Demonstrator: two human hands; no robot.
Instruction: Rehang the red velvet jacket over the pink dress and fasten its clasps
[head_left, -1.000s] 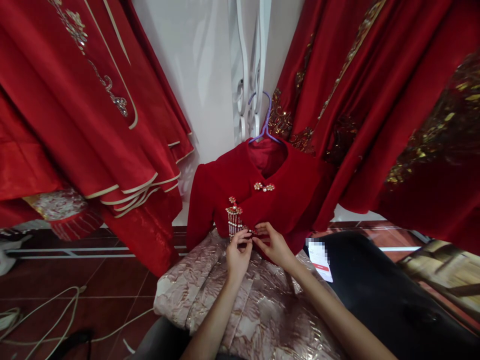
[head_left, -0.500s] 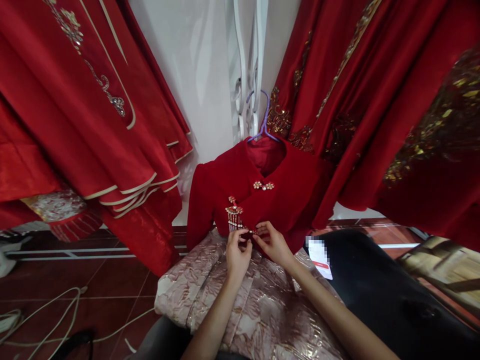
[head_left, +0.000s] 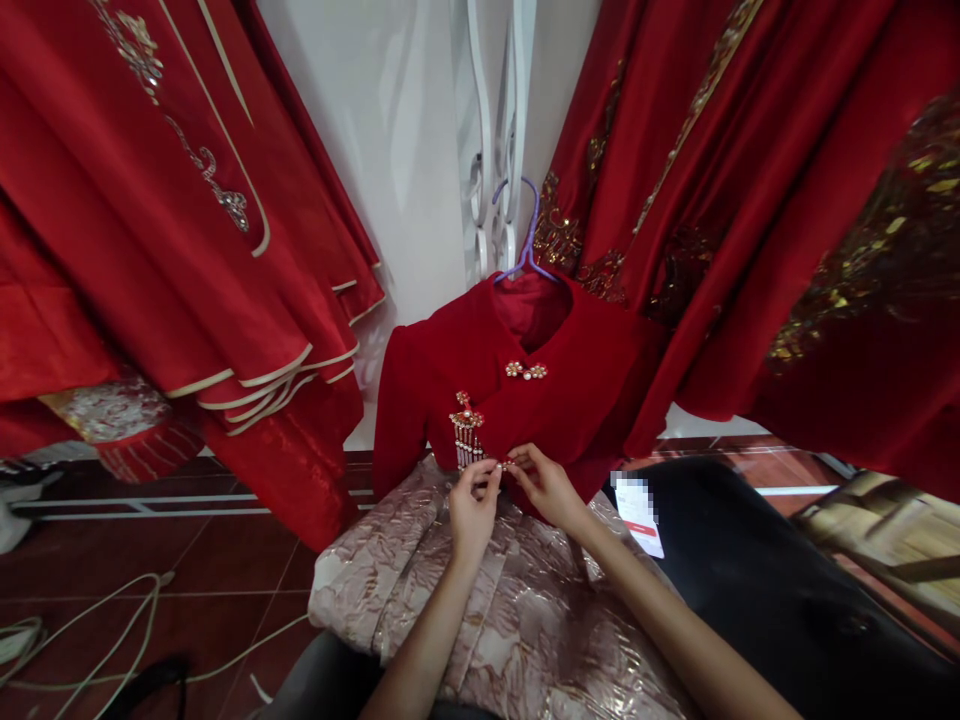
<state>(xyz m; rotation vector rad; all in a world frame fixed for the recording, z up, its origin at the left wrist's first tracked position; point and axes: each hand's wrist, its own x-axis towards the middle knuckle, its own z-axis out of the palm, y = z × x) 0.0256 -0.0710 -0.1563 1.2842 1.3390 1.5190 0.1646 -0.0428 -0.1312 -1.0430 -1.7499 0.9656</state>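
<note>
One red jacket (head_left: 592, 400) on one purple hanger (head_left: 529, 245); left hand (head_left: 472, 512) and right hand (head_left: 551, 490) pinch one beaded clasp (head_left: 508, 466); above them, one tassel ornament (head_left: 466, 432) and one pearl clasp (head_left: 526, 371).

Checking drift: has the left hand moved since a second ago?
No. The left hand stays just below the tassel ornament, fingertips at the pearl clasp on the red jacket.

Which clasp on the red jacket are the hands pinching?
The lowest clasp, pinched between the left hand and right hand; the tasselled clasp and the collar clasp sit higher up.
</note>
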